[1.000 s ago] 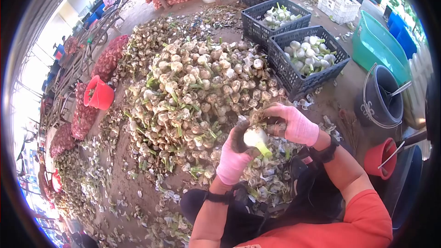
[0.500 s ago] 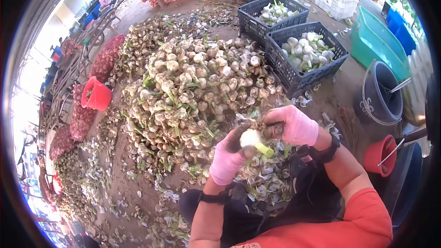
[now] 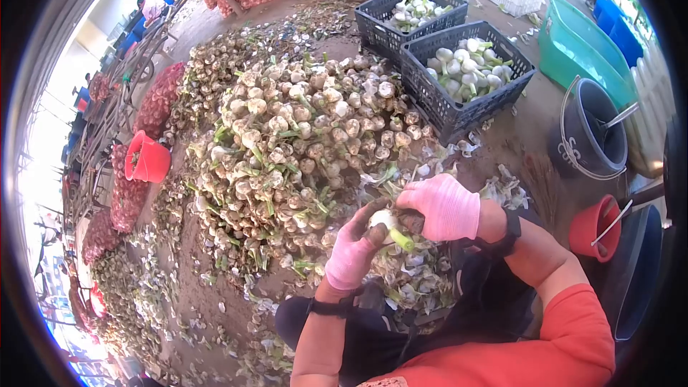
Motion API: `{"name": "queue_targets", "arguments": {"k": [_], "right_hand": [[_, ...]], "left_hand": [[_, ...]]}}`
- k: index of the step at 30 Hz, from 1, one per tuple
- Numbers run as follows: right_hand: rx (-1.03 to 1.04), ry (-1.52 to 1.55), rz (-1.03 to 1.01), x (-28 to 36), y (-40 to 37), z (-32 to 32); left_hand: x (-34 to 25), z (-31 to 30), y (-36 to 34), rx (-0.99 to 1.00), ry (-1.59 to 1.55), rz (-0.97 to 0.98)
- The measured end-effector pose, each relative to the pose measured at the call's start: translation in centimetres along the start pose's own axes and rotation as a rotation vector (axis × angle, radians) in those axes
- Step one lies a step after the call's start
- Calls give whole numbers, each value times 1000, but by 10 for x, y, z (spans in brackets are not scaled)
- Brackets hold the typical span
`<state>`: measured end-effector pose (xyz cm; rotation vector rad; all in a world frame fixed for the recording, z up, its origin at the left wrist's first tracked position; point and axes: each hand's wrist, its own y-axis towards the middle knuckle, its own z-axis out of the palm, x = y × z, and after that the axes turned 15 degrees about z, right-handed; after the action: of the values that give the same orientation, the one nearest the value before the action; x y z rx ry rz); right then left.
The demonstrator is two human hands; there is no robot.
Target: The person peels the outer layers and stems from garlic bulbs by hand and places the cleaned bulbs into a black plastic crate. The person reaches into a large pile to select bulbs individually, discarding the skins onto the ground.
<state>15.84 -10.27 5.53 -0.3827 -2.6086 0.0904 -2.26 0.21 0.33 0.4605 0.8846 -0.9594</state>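
Observation:
A white garlic bulb with a short green stem stub is between my two hands, in front of my knees. My left hand, in a pink glove with dirty fingertips, is closed around the bulb's left side. Pressed against its right side are the curled fingers of my right hand, gloved the same way; its fingertips are partly hidden. The stem points down and to the right. Peeled garlic skins lie below the hands, and a large pile of unpeeled garlic rises just beyond them.
Two black crates of cleaned garlic stand beyond on the right. Nearby are a teal tub, a dark bucket and a red bucket. At left, a red pail sits by filled red mesh sacks.
Both hands and the garlic bulb have shifted slightly left. The right hand's fingers have moved along the bulb, and more of the green stem shows. The whole view has turned a little.

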Motion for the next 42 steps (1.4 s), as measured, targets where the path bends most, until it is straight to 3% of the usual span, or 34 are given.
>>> {"name": "queue_targets", "arguments": {"k": [4,10,13,18,21,22,24,25,26,28,30,33,36,38,42], "right_hand": [[-9,-75,-16,-3,-3,5],[-44,189,-39,-19,-1,13],[-34,16,212,-32,10,14],[69,77,235,-43,10,23],[-242,-110,116,-33,3,23],[-243,-110,115,-31,3,21],[-230,54,190,-26,5,17],[-220,257,125,-25,7,16],[-216,255,120,-19,9,17],[-234,567,-91,4,8,20],[-134,573,-71,21,4,19],[-212,543,-83,7,17,37],[-267,673,-6,-1,28,40],[-196,885,63,3,30,41],[-104,953,82,10,26,34]], "left_hand": [[12,-3,-1,-21,131,-29],[5,3,1,10,-45,-84],[6,3,-3,68,-214,-50],[-5,0,-7,32,-132,-33],[-7,2,-8,22,-142,-16],[-6,0,-7,-31,-139,-18],[-1,-7,-4,-85,-137,-11],[2,-10,-2,-121,-173,-6],[5,-12,-1,-157,-209,-3],[11,-9,1,-182,-215,26],[20,-9,5,-183,-55,113],[22,-6,8,-120,-93,162],[0,15,6,-184,-55,128],[4,14,5,-139,195,267],[6,12,1,-110,289,323]]}}
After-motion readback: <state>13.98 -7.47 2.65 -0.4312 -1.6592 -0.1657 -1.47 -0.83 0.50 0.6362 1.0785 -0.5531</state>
